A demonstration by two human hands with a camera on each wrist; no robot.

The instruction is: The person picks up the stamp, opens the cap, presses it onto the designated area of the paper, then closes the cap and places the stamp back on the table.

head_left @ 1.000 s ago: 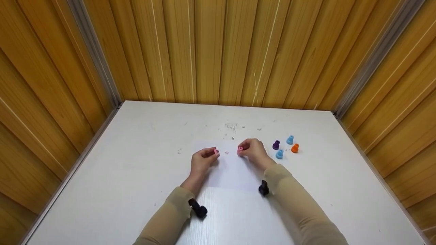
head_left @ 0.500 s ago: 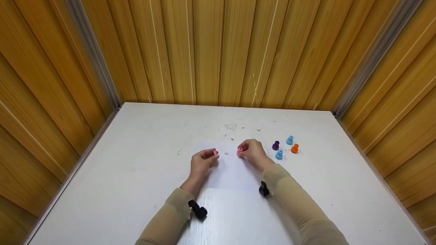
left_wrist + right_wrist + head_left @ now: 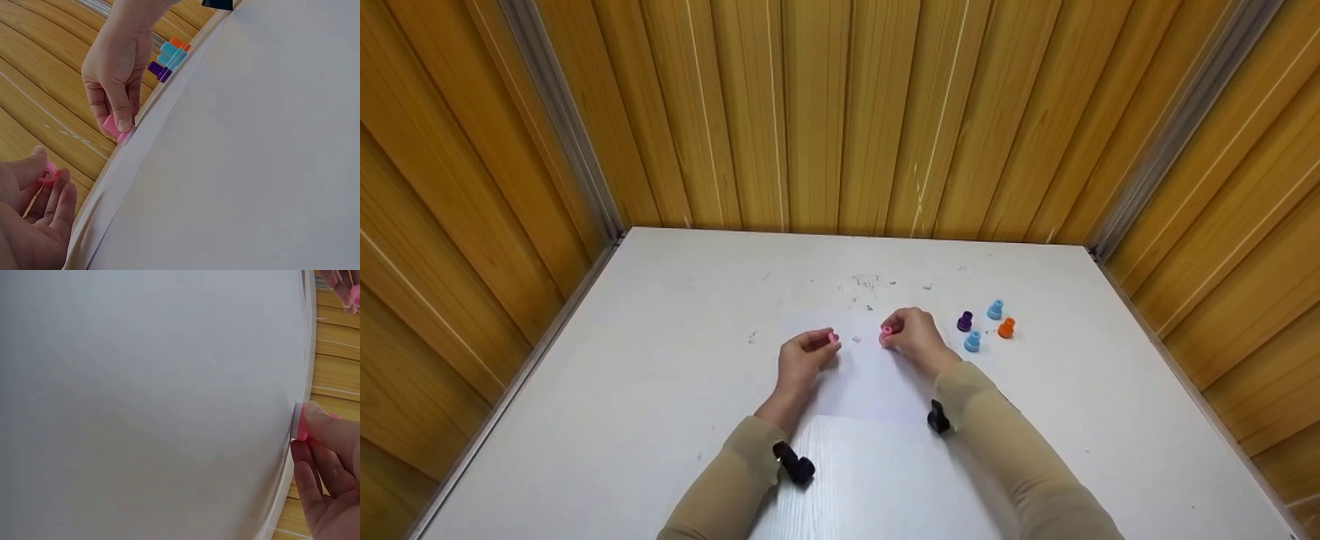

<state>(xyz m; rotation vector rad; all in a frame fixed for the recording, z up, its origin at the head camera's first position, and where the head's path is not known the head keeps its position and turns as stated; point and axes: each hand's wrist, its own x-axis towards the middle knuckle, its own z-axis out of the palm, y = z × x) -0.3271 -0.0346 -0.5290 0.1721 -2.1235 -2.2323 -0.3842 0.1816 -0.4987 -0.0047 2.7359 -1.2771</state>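
Over the white sheet of paper (image 3: 862,382), my right hand (image 3: 916,339) pinches a pink toy stamp (image 3: 304,422) between thumb and fingers. The stamp stands with its pale base down at the paper. My left hand (image 3: 802,365) is held to the left of it, pinching a small round pink piece (image 3: 49,171) that has a reddish mark on its face. A gap separates the two hands. In that gap a small faint mark (image 3: 856,340) shows on the paper.
Right of my right hand stand a purple stamp (image 3: 964,322), two light blue stamps (image 3: 973,341) and an orange stamp (image 3: 1006,328). Dark smudges (image 3: 865,282) mark the white table (image 3: 660,390) beyond the paper. Wood-patterned walls (image 3: 817,112) enclose the back and sides.
Both hands keep their grips and stay in nearly the same place. Only a slight shift of the head view shows.
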